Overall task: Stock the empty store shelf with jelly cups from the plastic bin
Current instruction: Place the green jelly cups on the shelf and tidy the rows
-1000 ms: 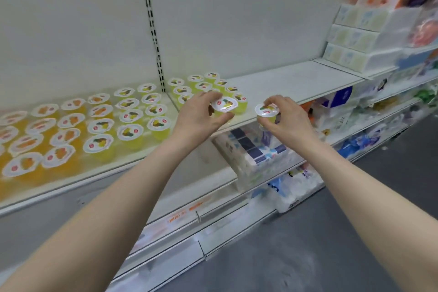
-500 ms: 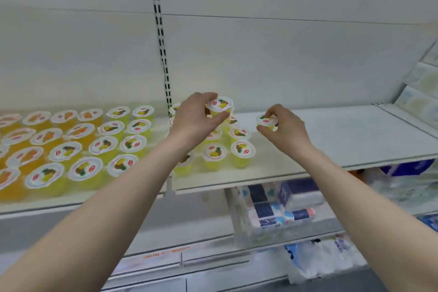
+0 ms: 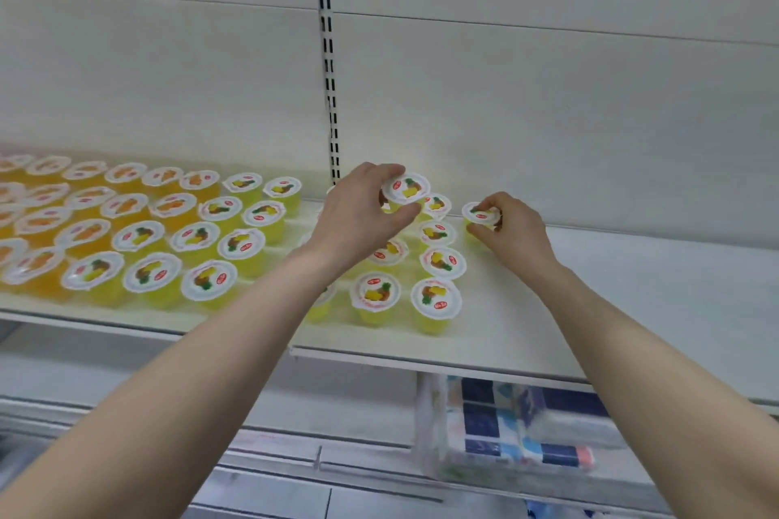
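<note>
**A:** Two cups on the go, one apiece?

**B:** Yes. The left grip (image 3: pixel 358 219) has thumb and fingers curled round the rim of the left cup (image 3: pixel 405 190). The right grip (image 3: pixel 512 230) pinches the right cup (image 3: pixel 480 213) at its lid edge the same way.

**A:** What has changed?

**B:** A second ago both cups were out at the front lip of the shelf (image 3: pixel 632 287). Now both arms have reached in towards the back wall. The right cup has come down low at the back, just right of the last column of yellow cups (image 3: pixel 436 297). I cannot tell whether its base touches the shelf yet.

**A:** And the other one?

**B:** The left cup sits higher, lid level, held above the back rows of that same block and clear of the lids beneath it.

**A:** What does that mean for the job?

**B:** I'd judge a fresh column is being started on the right. The right cup is all but set down, while the left one needs a free spot beside or in front of it. Plenty of bare shelf remains to the right, and the bin is out of view.
</note>
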Demonstrator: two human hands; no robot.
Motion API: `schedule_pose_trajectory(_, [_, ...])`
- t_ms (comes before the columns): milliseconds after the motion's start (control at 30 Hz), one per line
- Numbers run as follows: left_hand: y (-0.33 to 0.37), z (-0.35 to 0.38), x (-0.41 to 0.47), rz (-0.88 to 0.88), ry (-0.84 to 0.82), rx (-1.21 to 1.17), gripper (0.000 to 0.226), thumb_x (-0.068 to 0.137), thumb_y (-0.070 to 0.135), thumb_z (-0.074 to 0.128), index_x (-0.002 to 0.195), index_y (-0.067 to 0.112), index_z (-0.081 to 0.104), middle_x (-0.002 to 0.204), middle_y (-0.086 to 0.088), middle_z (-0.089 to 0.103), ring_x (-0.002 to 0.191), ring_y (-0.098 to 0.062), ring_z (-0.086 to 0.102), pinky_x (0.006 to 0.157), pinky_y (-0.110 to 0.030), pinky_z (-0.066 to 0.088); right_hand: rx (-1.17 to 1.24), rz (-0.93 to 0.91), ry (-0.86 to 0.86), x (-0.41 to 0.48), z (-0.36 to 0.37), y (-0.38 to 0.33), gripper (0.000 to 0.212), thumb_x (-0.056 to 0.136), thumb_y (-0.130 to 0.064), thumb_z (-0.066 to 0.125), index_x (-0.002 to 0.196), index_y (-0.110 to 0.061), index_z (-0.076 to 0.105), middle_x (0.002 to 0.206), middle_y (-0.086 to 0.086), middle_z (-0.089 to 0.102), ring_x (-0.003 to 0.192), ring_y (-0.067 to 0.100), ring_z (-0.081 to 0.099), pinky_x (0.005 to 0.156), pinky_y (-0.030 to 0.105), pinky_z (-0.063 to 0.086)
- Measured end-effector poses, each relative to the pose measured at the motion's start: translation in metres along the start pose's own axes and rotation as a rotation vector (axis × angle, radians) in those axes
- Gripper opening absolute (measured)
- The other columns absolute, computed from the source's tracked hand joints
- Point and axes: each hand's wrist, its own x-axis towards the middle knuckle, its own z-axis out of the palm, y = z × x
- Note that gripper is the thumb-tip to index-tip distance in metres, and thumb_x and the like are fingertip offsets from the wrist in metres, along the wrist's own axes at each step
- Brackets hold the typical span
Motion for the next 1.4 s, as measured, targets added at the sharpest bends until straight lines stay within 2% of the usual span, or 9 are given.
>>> schedule_pose_trajectory(267, [0.014,0.010,0.005,-0.003,-0.028,-0.016,0.056,0.079,0.034,0.072,0.131,0.018,0.056,0.112,0.003,0.059,0.096,-0.013,0.060,0.092,-0.036,0.048,0.003,-0.021,-0.007,0.010,0.002,0.014,0.030,0.085,-0.027,0.071,0.111,-0.019,0.057,0.105,0.005,0.058,0.094,0.025,0.058,0.081,0.033,0.044])
schedule_pose_trajectory(400, [0.026,0.021,0.010,0.024,-0.045,-0.020,0.053,0.077,0.036,0.074,0.124,0.019,0.059,0.111,0.003,0.060,0.098,-0.014,0.061,0.091,-0.037,0.049,-0.064,-0.118,-0.078,0.008,-0.013,0.018,0.037,0.086,-0.020,0.069,0.122,-0.017,0.059,0.121,0.007,0.055,0.110,0.025,0.055,0.092,0.030,0.039])
schedule_pose_trajectory(533, [0.043,0.039,0.016,0.084,-0.072,-0.016,0.046,0.075,0.040,0.075,0.115,0.021,0.062,0.103,0.005,0.061,0.095,-0.013,0.059,0.086,-0.035,0.049,-0.208,-0.181,-0.079,0.008,-0.037,0.023,0.046,0.090,-0.019,0.063,0.135,-0.015,0.053,0.137,0.009,0.047,0.122,0.029,0.048,0.102,0.035,0.036])
schedule_pose_trajectory(633, [0.054,0.058,0.020,0.139,-0.109,0.085,0.046,0.074,0.048,0.072,0.110,0.023,0.063,0.100,0.006,0.062,0.096,-0.014,0.055,0.079,-0.028,0.043,-0.278,-0.185,-0.040,0.004,-0.053,0.029,0.045,0.093,-0.020,0.059,0.137,-0.015,0.050,0.140,0.009,0.045,0.121,0.031,0.048,0.102,0.041,0.039])
schedule_pose_trajectory(767, [0.060,0.083,0.022,0.197,-0.185,0.364,0.050,0.074,0.059,0.064,0.108,0.023,0.063,0.099,0.003,0.063,0.103,-0.021,0.049,0.079,-0.032,0.042,-0.336,-0.196,-0.027,0.000,-0.064,0.036,0.044,0.095,-0.017,0.055,0.138,-0.013,0.049,0.141,0.010,0.045,0.122,0.032,0.047,0.102,0.044,0.039])
schedule_pose_trajectory(1000, [0.056,0.103,0.021,0.172,-0.264,0.545,0.055,0.076,0.063,0.057,0.111,0.022,0.064,0.104,0.001,0.065,0.107,-0.024,0.050,0.086,-0.035,0.037,-0.361,-0.207,-0.018,-0.001,-0.072,0.040,0.043,0.096,-0.018,0.054,0.138,-0.011,0.049,0.139,0.010,0.047,0.121,0.032,0.047,0.101,0.043,0.040])
schedule_pose_trajectory(1200, [0.055,0.099,0.021,0.160,-0.302,0.573,0.058,0.076,0.066,0.056,0.112,0.021,0.063,0.108,0.000,0.063,0.109,-0.025,0.049,0.088,-0.036,0.037,-0.380,-0.217,-0.032,-0.001,-0.072,0.034,0.042,0.096,-0.019,0.053,0.138,-0.011,0.049,0.139,0.009,0.049,0.121,0.032,0.047,0.099,0.044,0.040])
schedule_pose_trajectory(1400, [0.051,0.080,0.016,0.147,-0.279,0.510,0.066,0.081,0.070,0.051,0.126,0.023,0.058,0.119,-0.001,0.061,0.113,-0.025,0.049,0.092,-0.037,0.038,-0.415,-0.267,-0.034,-0.002,-0.074,0.020,0.042,0.097,-0.022,0.052,0.139,-0.012,0.049,0.139,0.008,0.049,0.121,0.032,0.047,0.099,0.043,0.039])
